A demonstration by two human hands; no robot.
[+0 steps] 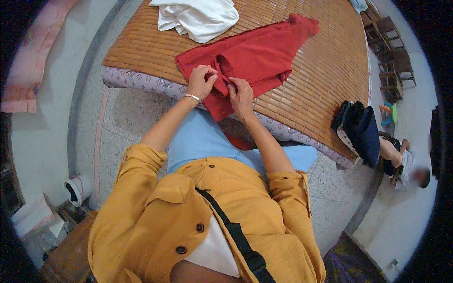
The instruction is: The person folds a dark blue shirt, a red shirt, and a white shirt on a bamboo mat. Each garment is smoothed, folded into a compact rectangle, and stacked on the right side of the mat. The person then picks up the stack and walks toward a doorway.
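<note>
From afar, I see the left hand (202, 81) and right hand (241, 96) pinching a bunched near part of a red garment (264, 56), each grip closed on fabric. The rest spreads beyond them across a slatted mat (321, 101), one flap draping over its edge.

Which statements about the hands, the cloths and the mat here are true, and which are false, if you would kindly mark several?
1. The left hand and the right hand both hold the red cloth. True.
2. The white cloth lies on the brown mat. True.
3. The red cloth covers the white cloth. False: they lie side by side.
4. A bracelet is worn on the right forearm. False: the bracelet is on the left forearm.
5. Dark folded fabric sits by the mat's right-hand corner. True.
6. The sleeves are green. False: the sleeves are mustard yellow.
</note>
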